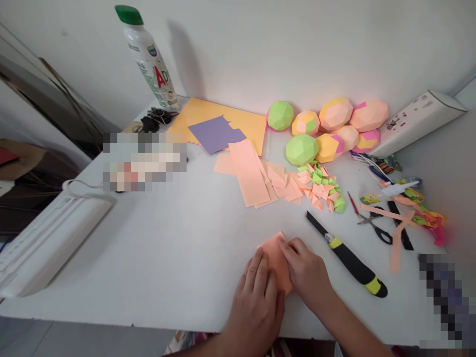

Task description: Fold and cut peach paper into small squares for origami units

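A piece of peach paper (277, 255) lies on the table near its front edge, with both hands on it. My left hand (256, 297) rests flat along the left side of the paper, its fingers stretched out, with nothing gripped. At the upper right edge, the bent thumb and fingers of my right hand (307, 270) pinch the paper. Just right of that hand is a black and yellow utility knife (351, 260) with its blade out. Cut peach paper strips (247, 173) overlap farther back, beside a pile of small folded green and peach paper pieces (323, 186).
Faceted paper balls (301, 148) stand by the wall. Purple paper (215, 133) lies on yellow sheets (182, 116). A white bottle (152, 69) is behind. Scissors (375, 225) and a glue bottle (399, 188) lie right; a white power strip (55, 243) is left.
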Motion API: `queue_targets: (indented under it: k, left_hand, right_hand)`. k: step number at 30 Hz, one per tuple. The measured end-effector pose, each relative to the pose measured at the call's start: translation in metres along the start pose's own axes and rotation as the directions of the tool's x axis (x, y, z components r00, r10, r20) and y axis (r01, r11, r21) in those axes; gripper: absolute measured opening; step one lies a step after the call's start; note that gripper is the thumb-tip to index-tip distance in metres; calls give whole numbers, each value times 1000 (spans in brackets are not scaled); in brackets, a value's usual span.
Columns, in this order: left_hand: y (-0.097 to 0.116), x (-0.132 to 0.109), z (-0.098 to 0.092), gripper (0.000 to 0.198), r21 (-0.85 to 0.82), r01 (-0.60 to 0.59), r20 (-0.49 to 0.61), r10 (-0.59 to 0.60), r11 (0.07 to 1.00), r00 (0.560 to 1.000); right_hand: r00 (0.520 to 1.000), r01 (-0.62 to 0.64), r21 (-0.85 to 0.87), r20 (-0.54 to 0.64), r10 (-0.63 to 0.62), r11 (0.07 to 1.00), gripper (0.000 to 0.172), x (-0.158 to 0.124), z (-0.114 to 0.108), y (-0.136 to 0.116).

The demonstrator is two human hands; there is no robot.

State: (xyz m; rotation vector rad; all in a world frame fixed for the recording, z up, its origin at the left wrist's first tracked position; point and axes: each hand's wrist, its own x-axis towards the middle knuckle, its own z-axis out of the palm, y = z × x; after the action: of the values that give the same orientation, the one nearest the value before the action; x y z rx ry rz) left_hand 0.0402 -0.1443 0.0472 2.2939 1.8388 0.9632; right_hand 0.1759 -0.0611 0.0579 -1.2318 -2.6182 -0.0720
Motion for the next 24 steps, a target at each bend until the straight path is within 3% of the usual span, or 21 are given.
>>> queue_targets:
  k: [8,13,19,24]
  left_hand:
    - [-3,4,3,24,133,-56,26,53,990,998]
    - [1,8,8,20,239,-30,29,24,971,999]
    - [5,10,10,41,293,-21,123,-16,956,992]
    - [4,10,7,44,311,-42,133,0,949,991]
  right_hand:
    - [1000,2,-23,9,-2,1000,39,-1,-1,-1]
    - [998,-25,-41,48,27,999,42,-4,2,0]
    - [995,-67,-88,65,73,994,44,-5,2,-1]
    - [987,-86,-158,118,105,984,47,-5,2,-1]
